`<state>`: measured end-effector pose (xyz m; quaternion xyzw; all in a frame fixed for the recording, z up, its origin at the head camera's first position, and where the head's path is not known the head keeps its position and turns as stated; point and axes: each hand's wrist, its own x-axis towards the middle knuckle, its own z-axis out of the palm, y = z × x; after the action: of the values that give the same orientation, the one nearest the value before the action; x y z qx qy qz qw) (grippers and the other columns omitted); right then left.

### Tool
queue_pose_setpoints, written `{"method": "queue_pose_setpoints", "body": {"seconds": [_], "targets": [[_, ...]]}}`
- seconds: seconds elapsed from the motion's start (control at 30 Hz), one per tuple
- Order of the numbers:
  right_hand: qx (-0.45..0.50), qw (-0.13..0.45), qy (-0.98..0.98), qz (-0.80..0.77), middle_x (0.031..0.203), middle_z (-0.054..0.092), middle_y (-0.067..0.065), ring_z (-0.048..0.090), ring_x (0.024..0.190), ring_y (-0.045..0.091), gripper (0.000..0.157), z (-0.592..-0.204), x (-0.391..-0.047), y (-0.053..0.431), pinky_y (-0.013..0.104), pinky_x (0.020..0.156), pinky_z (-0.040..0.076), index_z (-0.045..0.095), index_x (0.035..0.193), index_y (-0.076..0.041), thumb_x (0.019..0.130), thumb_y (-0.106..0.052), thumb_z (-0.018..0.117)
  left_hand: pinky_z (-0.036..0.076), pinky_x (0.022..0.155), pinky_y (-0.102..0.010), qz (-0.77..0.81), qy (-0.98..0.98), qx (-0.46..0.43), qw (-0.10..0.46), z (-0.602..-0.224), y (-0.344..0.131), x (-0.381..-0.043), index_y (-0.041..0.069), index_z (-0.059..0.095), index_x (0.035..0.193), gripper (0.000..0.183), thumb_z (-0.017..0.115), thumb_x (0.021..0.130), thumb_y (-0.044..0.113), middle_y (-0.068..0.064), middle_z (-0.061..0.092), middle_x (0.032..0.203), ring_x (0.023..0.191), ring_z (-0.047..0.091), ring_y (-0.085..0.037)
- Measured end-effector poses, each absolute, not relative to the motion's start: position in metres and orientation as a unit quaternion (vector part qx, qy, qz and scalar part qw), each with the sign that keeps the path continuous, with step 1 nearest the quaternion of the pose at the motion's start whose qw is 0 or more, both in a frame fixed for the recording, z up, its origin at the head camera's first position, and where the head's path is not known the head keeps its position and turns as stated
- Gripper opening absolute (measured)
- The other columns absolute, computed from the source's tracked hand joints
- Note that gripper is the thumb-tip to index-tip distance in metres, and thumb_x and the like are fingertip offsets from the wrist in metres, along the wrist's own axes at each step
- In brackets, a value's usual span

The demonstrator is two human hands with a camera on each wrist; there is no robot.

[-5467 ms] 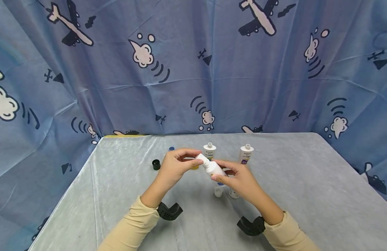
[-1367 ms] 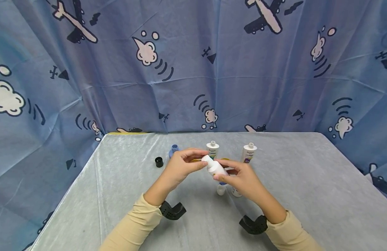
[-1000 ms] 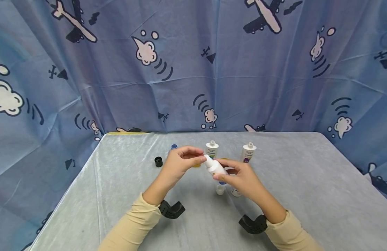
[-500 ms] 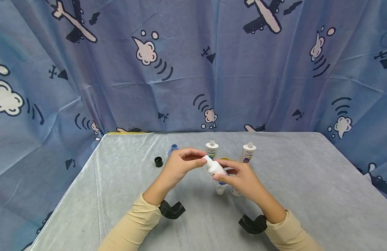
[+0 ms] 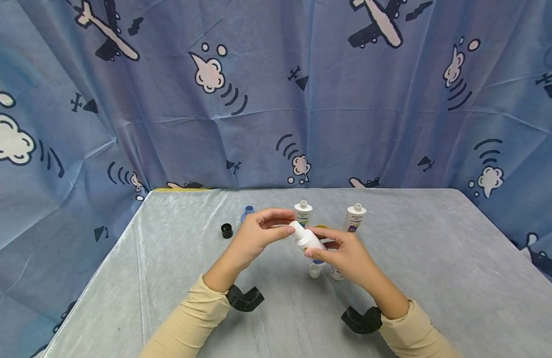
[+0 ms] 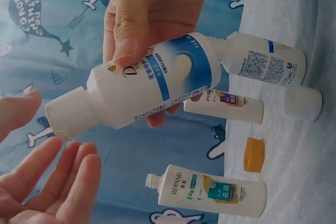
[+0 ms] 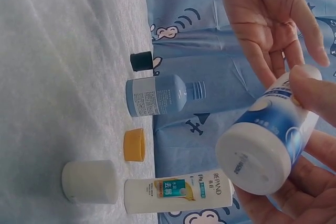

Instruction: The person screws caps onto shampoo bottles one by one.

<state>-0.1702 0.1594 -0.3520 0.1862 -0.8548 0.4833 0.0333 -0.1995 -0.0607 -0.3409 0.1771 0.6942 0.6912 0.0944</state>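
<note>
A white bottle (image 6: 157,80) with a blue label band lies tilted in my right hand (image 5: 340,251), which grips its body between thumb and fingers. Its white cap (image 6: 71,113) sits on the neck and points up toward the left. My left hand (image 5: 253,236) is right beside this cap, thumb on one side and fingers on the other. In the left wrist view the thumb stands off from the cap, while the fingertips (image 6: 71,148) are right at its edge. The bottle's base faces the right wrist camera.
Uncapped white bottles stand behind: one with a teal label (image 5: 303,214), one with a purple label (image 5: 355,219). Further left are a blue bottle (image 7: 157,95) and a black cap (image 5: 227,230). A yellow cap (image 6: 254,155), a loose white cap (image 5: 315,271) and another white bottle (image 6: 265,59) are nearby.
Since the earliest frame the cap has sunk closer to the bottle's shoulder. My left fingers have drawn off the cap, come back and loosened again; my right hand keeps its grip.
</note>
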Motion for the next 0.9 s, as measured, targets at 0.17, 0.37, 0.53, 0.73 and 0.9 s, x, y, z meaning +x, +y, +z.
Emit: {"method": "queue_pose_setpoints", "body": {"seconds": [0.17, 0.37, 0.53, 0.73, 0.9], "targets": [[0.185, 0.032, -0.855, 0.483, 0.121, 0.071, 0.016, 0.068, 0.101, 0.019, 0.045, -0.3517, -0.1698, 0.1597, 0.023, 0.083, 0.057, 0.068, 0.124, 0.0, 0.083, -0.014, 0.08, 0.055, 0.091, -0.028, 0.685, 0.707, 0.156, 0.084, -0.3408, -0.0587, -0.1993, -0.003, 0.067, 0.118, 0.035, 0.076, 0.086, 0.008, -0.011, 0.071, 0.115, 0.097, 0.067, -0.007], [0.187, 0.029, -0.854, 0.485, 0.121, 0.071, 0.016, 0.068, 0.102, 0.022, 0.045, -0.3512, -0.1696, 0.1606, 0.023, 0.083, 0.057, 0.068, 0.125, -0.001, 0.084, -0.016, 0.079, 0.054, 0.087, -0.027, 0.679, 0.714, 0.152, 0.08, -0.3415, -0.0577, -0.1986, 0.0, 0.071, 0.11, 0.027, 0.077, 0.086, 0.011, -0.001, 0.072, 0.103, 0.093, 0.066, -0.008], [0.187, 0.028, -0.854, 0.485, 0.122, 0.071, 0.015, 0.068, 0.102, 0.023, 0.045, -0.3512, -0.17, 0.1606, 0.022, 0.083, 0.057, 0.068, 0.125, -0.001, 0.084, -0.016, 0.079, 0.054, 0.088, -0.027, 0.678, 0.714, 0.159, 0.08, -0.3417, -0.0582, -0.1986, 0.0, 0.071, 0.111, 0.028, 0.076, 0.086, 0.011, -0.005, 0.072, 0.106, 0.094, 0.066, -0.008], [0.188, 0.03, -0.853, 0.485, 0.122, 0.071, 0.016, 0.068, 0.103, 0.025, 0.045, -0.3513, -0.1698, 0.1602, 0.023, 0.083, 0.057, 0.068, 0.125, 0.0, 0.084, -0.015, 0.079, 0.055, 0.089, -0.028, 0.676, 0.712, 0.169, 0.085, -0.3415, -0.0587, -0.1987, -0.001, 0.07, 0.115, 0.029, 0.074, 0.088, 0.009, -0.01, 0.072, 0.112, 0.095, 0.066, -0.007], [0.187, 0.028, -0.852, 0.488, 0.122, 0.071, 0.016, 0.068, 0.102, 0.02, 0.044, -0.351, -0.1694, 0.1604, 0.023, 0.083, 0.057, 0.068, 0.124, -0.001, 0.084, -0.016, 0.079, 0.056, 0.09, -0.027, 0.683, 0.702, 0.179, 0.094, -0.341, -0.0592, -0.1984, -0.004, 0.068, 0.118, 0.031, 0.072, 0.089, 0.005, -0.014, 0.071, 0.117, 0.097, 0.066, -0.005]]}}
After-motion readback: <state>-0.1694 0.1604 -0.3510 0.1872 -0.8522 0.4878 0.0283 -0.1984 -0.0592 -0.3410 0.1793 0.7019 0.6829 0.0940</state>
